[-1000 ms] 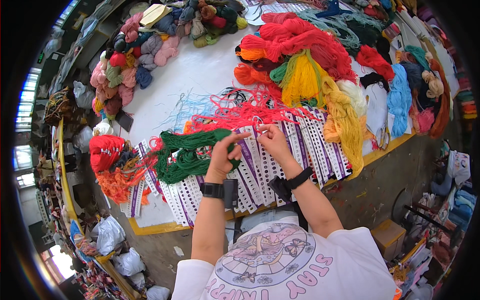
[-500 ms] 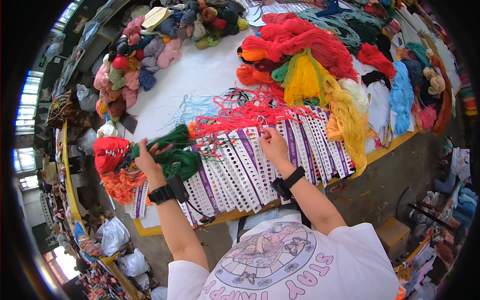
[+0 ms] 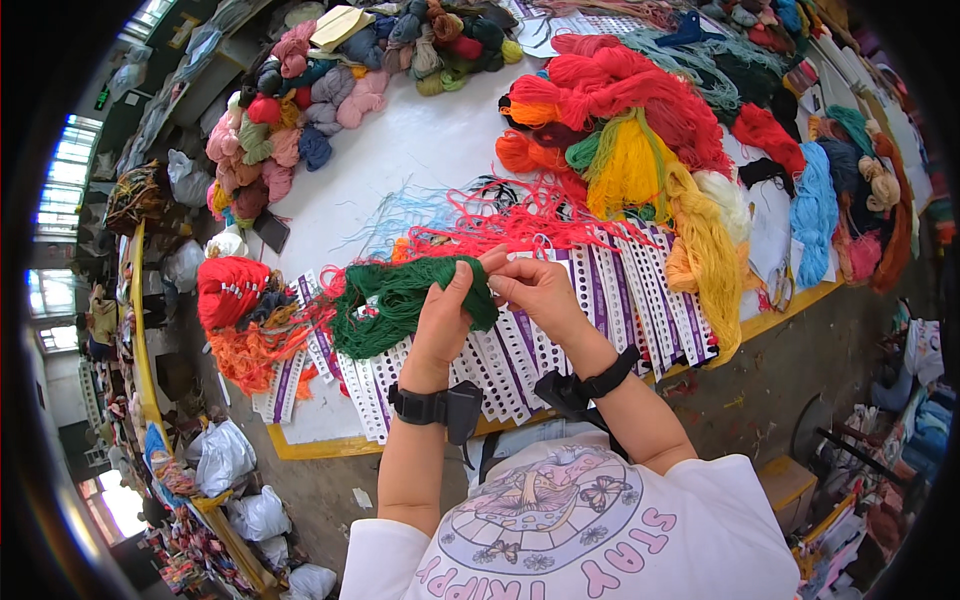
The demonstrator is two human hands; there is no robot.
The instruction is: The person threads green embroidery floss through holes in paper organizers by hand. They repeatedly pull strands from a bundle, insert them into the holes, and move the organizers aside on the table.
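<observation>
A dark green skein of yarn [image 3: 385,300] stretches across the row of punched white cards with purple stripes [image 3: 520,365]. My left hand [image 3: 446,318] closes on the skein's right end, thumb up. Close against its fingertips, my right hand [image 3: 541,293] is closed in a pinch; what lies between its fingers is too fine to make out. Red threads [image 3: 500,222] lie tangled just beyond both hands, along the cards' far ends. Left of the green skein are an orange yarn bundle [image 3: 245,350] and a red skein [image 3: 232,290].
A large heap of red yarn [image 3: 640,90] lies at the far right, with yellow skeins [image 3: 705,290] hanging toward the table's yellow front edge [image 3: 330,448]. Balls of many colours [image 3: 265,140] line the far left. A dark phone-like slab [image 3: 272,231] lies near them.
My left hand has moved right, carrying the green skein over the cards to the middle. The two hands, apart before, now meet at the fingertips. The view has shifted slightly.
</observation>
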